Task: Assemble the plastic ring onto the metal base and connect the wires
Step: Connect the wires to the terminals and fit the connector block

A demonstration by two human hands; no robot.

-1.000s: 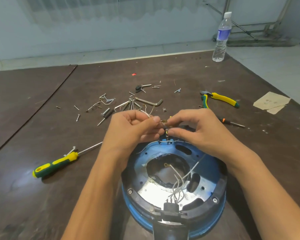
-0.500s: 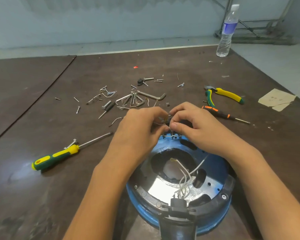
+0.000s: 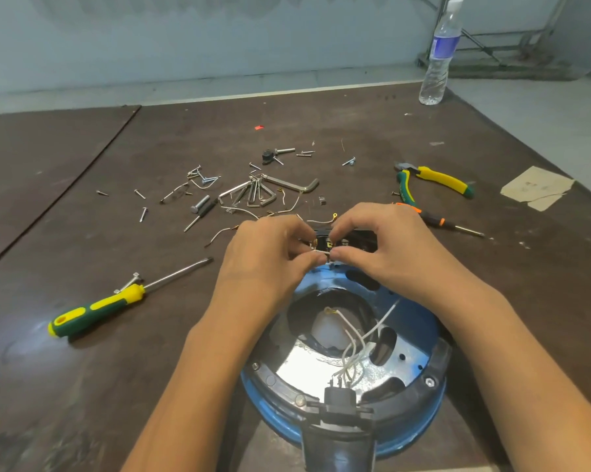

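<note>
A round blue metal base (image 3: 420,330) lies upside down near the table's front edge, shiny inside. A black plastic ring (image 3: 413,393) sits on its rim, with a black connector at the front. Several white wires (image 3: 353,345) run from that connector across the opening. At the far rim, my left hand (image 3: 270,257) and my right hand (image 3: 382,247) meet fingertip to fingertip. Together they pinch a short white wire end (image 3: 321,252) beside a black terminal block (image 3: 358,238). My fingers hide the joint itself.
A green-yellow screwdriver (image 3: 96,310) lies at the left. Loose screws, hex keys (image 3: 270,189) and wire bits lie scattered beyond the hands. Pliers (image 3: 433,180) and a small orange-tipped screwdriver (image 3: 443,223) lie at the right, a water bottle (image 3: 438,59) at the far right corner, cardboard (image 3: 535,192) beyond.
Both hands have stayed together at the far rim, and their fingertips have dropped closer to the terminal block. The camera has shifted and the base now sits lower right.
</note>
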